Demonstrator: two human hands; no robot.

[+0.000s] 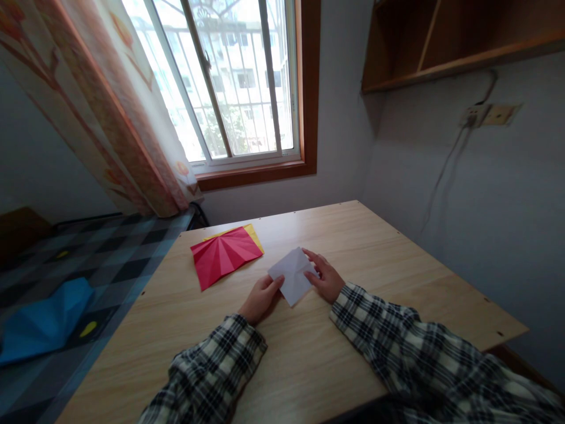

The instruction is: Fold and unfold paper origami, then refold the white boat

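Note:
A small white sheet of folded paper [293, 278] is held between my two hands just above the wooden table, one corner pointing toward me. My left hand [261, 296] grips its left corner, thumb on top and the other fingers hidden beneath. On the opposite side my right hand [325, 277] pinches the right corner, with the thumb on the face and the index finger along the upper edge. Faint crease lines show on the white surface. To the left lies a red pleated paper [225, 254], partly covering a yellow paper [253, 234].
The light wooden table [397, 288] stretches to the wall and window [238, 88]. At left, a checked bed cover [132, 250] carries a blue creased paper [48, 321]. A curtain [119, 112] hangs beside it. A shelf [459, 56] and a socket with cable [477, 116] are on the right wall.

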